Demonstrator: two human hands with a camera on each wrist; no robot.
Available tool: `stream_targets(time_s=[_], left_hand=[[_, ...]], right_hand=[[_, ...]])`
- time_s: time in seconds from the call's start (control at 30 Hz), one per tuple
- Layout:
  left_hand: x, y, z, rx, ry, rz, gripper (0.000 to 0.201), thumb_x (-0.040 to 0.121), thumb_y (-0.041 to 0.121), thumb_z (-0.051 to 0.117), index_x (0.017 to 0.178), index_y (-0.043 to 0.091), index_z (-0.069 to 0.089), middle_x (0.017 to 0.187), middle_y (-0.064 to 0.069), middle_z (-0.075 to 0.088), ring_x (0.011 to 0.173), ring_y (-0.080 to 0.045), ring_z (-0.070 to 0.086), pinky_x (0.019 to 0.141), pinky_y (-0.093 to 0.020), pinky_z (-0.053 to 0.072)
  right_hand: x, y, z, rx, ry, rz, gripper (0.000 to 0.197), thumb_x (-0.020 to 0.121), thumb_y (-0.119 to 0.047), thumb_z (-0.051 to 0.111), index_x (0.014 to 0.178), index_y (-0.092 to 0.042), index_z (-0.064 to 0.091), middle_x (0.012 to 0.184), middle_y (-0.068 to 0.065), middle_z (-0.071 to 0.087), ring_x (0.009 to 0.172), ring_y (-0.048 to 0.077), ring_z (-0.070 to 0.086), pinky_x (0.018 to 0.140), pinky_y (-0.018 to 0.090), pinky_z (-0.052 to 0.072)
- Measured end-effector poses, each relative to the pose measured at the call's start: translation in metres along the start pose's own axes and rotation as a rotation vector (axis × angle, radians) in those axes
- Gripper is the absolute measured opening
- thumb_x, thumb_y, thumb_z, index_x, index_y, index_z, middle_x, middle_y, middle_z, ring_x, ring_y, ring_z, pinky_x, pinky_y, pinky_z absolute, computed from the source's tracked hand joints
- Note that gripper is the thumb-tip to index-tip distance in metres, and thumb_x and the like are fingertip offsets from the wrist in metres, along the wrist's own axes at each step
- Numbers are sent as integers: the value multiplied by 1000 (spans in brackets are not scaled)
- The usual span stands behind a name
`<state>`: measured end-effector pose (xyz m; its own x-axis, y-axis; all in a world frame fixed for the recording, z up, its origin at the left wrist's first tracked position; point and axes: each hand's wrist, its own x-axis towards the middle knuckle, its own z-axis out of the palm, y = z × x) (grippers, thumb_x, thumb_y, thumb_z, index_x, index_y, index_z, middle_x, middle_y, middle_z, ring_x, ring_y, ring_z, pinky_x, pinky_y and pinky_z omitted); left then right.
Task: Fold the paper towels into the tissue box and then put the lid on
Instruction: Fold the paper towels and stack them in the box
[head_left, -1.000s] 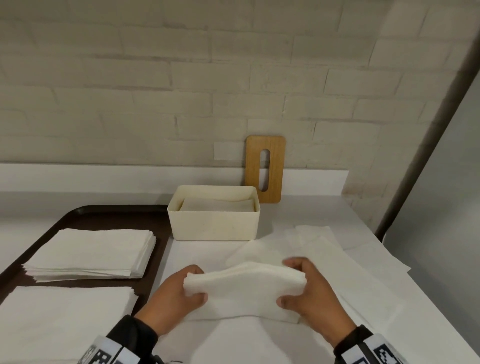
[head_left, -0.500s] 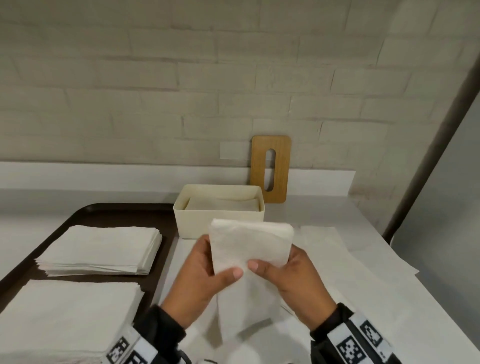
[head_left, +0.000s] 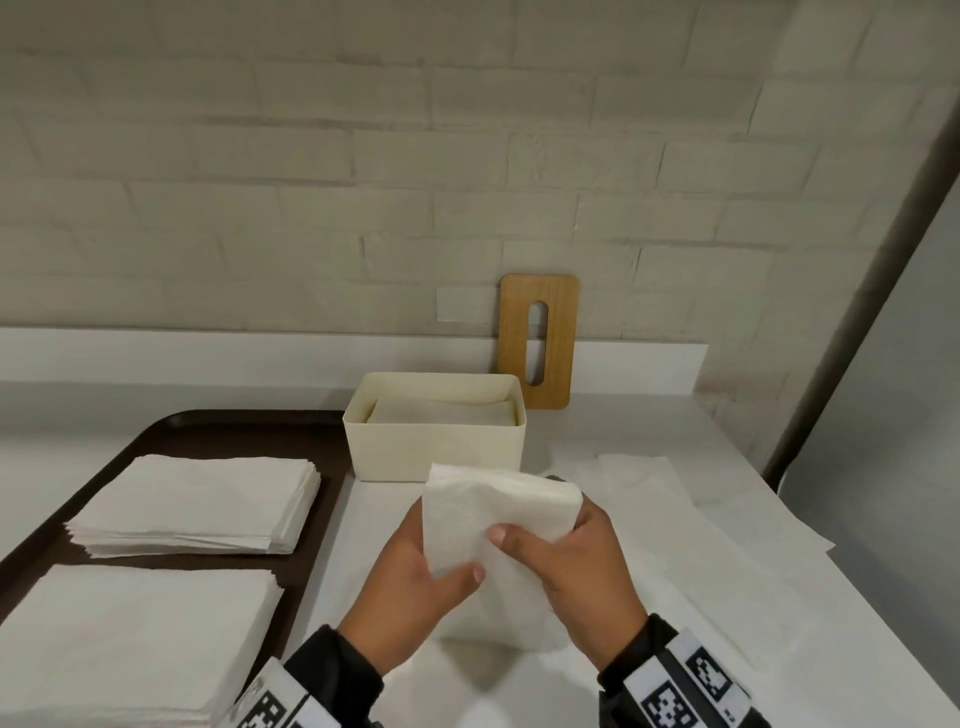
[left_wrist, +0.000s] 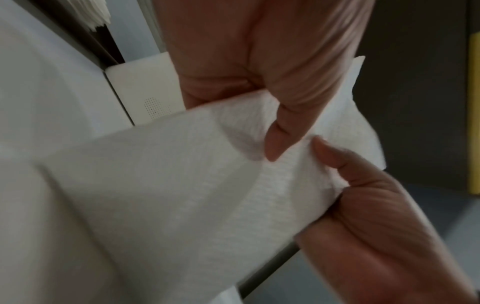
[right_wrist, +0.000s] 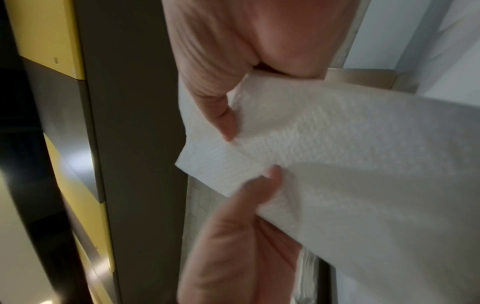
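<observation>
Both hands hold one folded white paper towel (head_left: 467, 514) upright above the counter, just in front of the tissue box. My left hand (head_left: 447, 577) grips its left side with the thumb across the front. My right hand (head_left: 535, 545) pinches the right side, its thumb also on the front. The wrist views show the towel (left_wrist: 182, 185) (right_wrist: 337, 144) pinched between thumbs and fingers. The cream tissue box (head_left: 436, 452) stands open with folded towels (head_left: 447, 410) inside. Its wooden lid (head_left: 539, 340), with a slot, leans against the wall behind the box.
A dark tray (head_left: 234, 431) on the left carries two stacks of paper towels (head_left: 197, 504) (head_left: 130, 639). Unfolded sheets (head_left: 675, 519) lie on the white counter to the right, near the counter's right edge. A brick wall rises behind.
One second ago the towel was held flat and wide, low over the counter. It has been turned upright and raised closer to the box, with both thumbs now on its front.
</observation>
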<state>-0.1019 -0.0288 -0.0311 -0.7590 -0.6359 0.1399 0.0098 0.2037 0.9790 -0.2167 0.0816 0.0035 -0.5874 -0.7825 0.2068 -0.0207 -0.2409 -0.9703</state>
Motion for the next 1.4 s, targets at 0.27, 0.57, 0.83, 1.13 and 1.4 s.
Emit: stream_targets(time_s=[0.27, 0.57, 0.83, 1.13, 1.4], left_hand=[[-5, -8, -26, 330, -40, -125, 24, 73, 6, 75, 82, 24, 62, 77, 5, 67, 69, 4, 64, 60, -5, 44], [-11, -8, -50, 359, 56, -104, 35, 71, -6, 70, 66, 27, 60, 69, 13, 64, 60, 2, 55, 55, -6, 41], [-9, -15, -53, 443, 20, -150, 26, 74, -3, 67, 81, 19, 56, 77, -3, 62, 76, -11, 59, 60, -8, 43], [4, 12, -68, 452, -125, -262, 44, 74, 3, 72, 96, 35, 51, 95, 8, 67, 92, -7, 65, 86, -28, 53], [95, 77, -92, 342, 366, -13, 42, 75, -1, 71, 84, 25, 39, 74, -3, 57, 64, -20, 56, 57, -31, 45]], right_hand=[[1, -14, -27, -65, 96, -43, 22, 52, -21, 79, 69, -24, 65, 77, 0, 68, 73, 19, 64, 64, 33, 53], [-19, 41, -56, -483, -10, 247, 23, 57, 0, 66, 61, -21, 59, 53, -11, 60, 56, 8, 55, 54, 22, 43], [-16, 43, -57, -447, -3, 227, 19, 55, -14, 64, 68, -4, 54, 57, -7, 50, 56, 6, 46, 51, 18, 33], [-1, 27, -76, -538, -26, 300, 13, 76, 3, 68, 82, -8, 62, 74, 0, 68, 71, 17, 63, 68, 35, 53], [98, -48, -48, -447, 264, -27, 42, 75, -4, 72, 69, -21, 35, 74, 11, 52, 67, 22, 52, 62, 34, 44]])
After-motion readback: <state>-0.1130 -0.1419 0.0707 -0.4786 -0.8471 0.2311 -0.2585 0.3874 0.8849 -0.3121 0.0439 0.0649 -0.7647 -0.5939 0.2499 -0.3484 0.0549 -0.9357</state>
